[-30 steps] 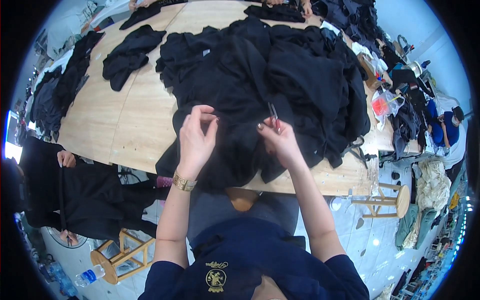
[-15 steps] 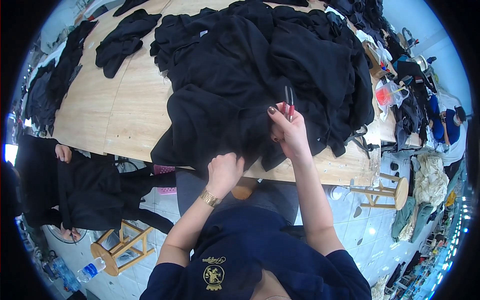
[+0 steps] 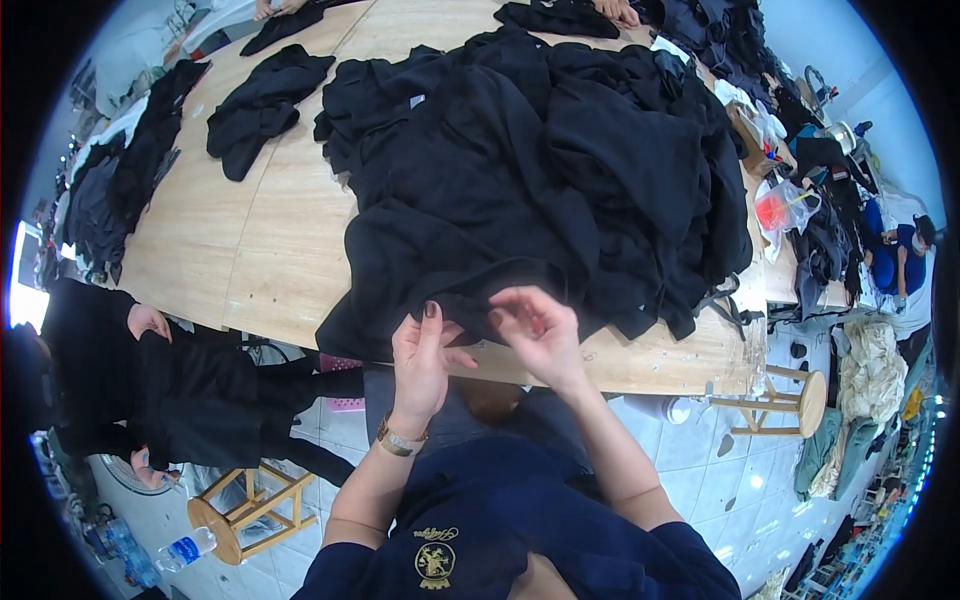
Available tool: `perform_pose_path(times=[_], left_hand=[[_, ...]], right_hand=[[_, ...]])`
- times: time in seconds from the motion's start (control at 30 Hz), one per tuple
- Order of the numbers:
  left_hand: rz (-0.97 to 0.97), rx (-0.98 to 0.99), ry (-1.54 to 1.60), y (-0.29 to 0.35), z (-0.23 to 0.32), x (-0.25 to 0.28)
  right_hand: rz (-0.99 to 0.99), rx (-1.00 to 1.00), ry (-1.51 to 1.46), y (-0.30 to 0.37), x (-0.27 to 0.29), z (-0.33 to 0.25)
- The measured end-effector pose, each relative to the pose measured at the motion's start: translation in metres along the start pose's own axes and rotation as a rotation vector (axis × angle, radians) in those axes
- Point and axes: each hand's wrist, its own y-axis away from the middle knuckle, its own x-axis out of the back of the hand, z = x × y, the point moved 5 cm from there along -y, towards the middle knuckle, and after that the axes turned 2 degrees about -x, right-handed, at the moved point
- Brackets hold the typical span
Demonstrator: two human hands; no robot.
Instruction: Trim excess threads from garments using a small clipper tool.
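My left hand point(image 3: 424, 358) is open at the near edge of a black garment point(image 3: 440, 255), thumb up and fingers apart, with a gold watch point(image 3: 402, 441) on its wrist. Close by on the right, my right hand point(image 3: 543, 340) is turned partly palm up over the table's front edge. Its fingers curl inward, and whatever lies inside them cannot be made out. The garment belongs to a large heap of black cloth point(image 3: 630, 150) that spreads across the wooden table point(image 3: 290, 240).
Another black garment point(image 3: 262, 105) lies farther left on the table. A co-worker in black point(image 3: 190, 385) stands at the left beside a wooden stool point(image 3: 250, 510). On the right are a plastic bag with a red item point(image 3: 780, 210) and another stool point(image 3: 800, 402). Other people's hands point(image 3: 617, 12) show at the far edge.
My right hand has come left and lower; the red-handled thread snips seen in it before no longer show. My left hand has turned and opened from a closed grip at the cloth's edge.
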Motion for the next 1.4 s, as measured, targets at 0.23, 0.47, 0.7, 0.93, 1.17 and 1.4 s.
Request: perform_pose_path(times=[0.23,0.47,0.7,0.93,1.17,1.4], left_hand=[[0.114,0.163,0.318,0.006,-0.013,-0.004],[-0.051,0.004,0.056,0.017,-0.044,0.012],[0.0,0.172,0.402,0.014,-0.04,-0.004],[-0.024,0.257,0.584,0.014,-0.04,0.0],[0.06,0.288,0.486,0.016,-0.037,0.0],[0.018,0.234,0.521,0.017,-0.041,0.001]], right_hand=[[0.051,0.047,0.054,0.011,-0.013,0.011],[0.075,0.01,0.361,0.016,-0.012,0.0],[0.16,-0.26,-0.476,0.027,0.004,0.025],[0.052,-0.102,0.161,0.038,0.013,0.033],[-0.032,0.105,0.527,0.036,0.004,0.018],[0.001,0.143,0.547,0.031,0.004,0.012]])
